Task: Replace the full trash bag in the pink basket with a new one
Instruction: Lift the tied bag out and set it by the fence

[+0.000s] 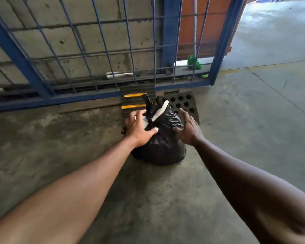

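Note:
A full black trash bag (163,143) sits on the concrete floor, tied at the top with a knot, and something white sticks out beside the knot. My left hand (139,128) rests on the bag's left upper side, fingers spread, thumb near the knot. My right hand (188,128) hovers at the bag's right side with fingers apart and holds nothing. The pink basket is out of view.
A blue metal mesh gate (102,50) stands just behind the bag, in front of a concrete wall. A black and yellow rubber ramp (134,95) and a perforated black block (183,101) lie at its foot. Open concrete floor (262,111) stretches to the right.

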`<move>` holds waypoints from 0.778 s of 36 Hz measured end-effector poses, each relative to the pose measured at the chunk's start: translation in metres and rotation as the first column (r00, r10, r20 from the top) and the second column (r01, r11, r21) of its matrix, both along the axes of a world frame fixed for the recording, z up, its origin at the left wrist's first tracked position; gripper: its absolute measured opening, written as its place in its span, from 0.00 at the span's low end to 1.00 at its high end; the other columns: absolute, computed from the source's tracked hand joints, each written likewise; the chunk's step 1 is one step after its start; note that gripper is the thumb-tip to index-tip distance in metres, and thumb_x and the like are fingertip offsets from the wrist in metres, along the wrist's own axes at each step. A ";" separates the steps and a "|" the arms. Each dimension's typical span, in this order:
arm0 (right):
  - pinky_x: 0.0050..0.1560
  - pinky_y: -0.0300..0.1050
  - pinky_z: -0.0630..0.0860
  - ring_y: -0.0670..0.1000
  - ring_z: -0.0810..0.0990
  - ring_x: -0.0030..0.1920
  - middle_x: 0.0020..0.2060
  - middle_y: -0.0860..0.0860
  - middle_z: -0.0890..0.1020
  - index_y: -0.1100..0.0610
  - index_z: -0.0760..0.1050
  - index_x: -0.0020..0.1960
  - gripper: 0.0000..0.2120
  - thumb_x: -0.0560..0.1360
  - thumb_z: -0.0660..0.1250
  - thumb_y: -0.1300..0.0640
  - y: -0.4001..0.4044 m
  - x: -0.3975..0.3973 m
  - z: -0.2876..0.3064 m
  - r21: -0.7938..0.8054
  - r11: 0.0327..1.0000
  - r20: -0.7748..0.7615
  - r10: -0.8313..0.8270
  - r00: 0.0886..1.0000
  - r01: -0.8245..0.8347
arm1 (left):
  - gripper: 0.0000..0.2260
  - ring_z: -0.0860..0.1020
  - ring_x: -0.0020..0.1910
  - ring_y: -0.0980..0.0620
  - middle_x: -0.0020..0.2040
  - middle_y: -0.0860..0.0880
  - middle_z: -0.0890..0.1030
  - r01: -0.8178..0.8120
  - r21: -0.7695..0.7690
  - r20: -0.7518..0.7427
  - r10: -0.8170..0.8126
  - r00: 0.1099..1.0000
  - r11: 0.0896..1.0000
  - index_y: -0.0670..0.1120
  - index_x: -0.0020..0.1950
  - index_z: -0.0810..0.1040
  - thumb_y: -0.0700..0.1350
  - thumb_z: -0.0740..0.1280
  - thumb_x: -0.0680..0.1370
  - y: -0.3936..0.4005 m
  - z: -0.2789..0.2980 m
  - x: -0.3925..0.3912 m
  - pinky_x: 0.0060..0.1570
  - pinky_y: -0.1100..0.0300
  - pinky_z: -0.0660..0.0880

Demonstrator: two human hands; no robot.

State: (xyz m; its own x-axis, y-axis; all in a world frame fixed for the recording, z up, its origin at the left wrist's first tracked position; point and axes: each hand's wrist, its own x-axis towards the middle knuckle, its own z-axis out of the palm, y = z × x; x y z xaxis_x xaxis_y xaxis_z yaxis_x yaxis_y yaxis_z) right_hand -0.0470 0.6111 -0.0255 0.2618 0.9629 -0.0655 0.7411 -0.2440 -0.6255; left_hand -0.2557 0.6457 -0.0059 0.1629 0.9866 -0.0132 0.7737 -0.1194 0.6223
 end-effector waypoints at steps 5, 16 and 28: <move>0.71 0.47 0.68 0.57 0.70 0.74 0.74 0.57 0.72 0.49 0.63 0.78 0.36 0.74 0.69 0.41 0.006 -0.004 -0.029 -0.150 0.979 0.009 0.142 0.990 -0.139 | 0.40 0.60 0.79 0.44 0.81 0.44 0.56 0.173 -0.246 -0.134 -0.210 0.969 0.954 0.53 0.80 0.60 0.54 0.75 0.72 -0.007 -0.044 -0.020 0.77 0.57 0.56; 0.69 0.46 0.68 0.57 0.71 0.73 0.73 0.56 0.73 0.48 0.64 0.78 0.33 0.75 0.67 0.41 0.005 -0.019 -0.044 -0.143 0.980 0.047 0.150 0.988 -0.142 | 0.32 0.70 0.72 0.47 0.73 0.47 0.67 0.112 -0.082 -0.073 -0.118 0.990 0.990 0.51 0.75 0.69 0.50 0.74 0.72 -0.005 -0.056 -0.029 0.74 0.54 0.65; 0.68 0.49 0.70 0.58 0.72 0.71 0.72 0.56 0.74 0.50 0.65 0.77 0.30 0.77 0.66 0.44 -0.008 -0.024 -0.011 -0.111 0.985 0.076 0.141 0.987 -0.132 | 0.23 0.73 0.68 0.47 0.69 0.48 0.70 0.031 0.003 -0.092 -0.031 0.995 1.000 0.52 0.69 0.74 0.50 0.72 0.74 -0.008 -0.022 -0.038 0.66 0.54 0.70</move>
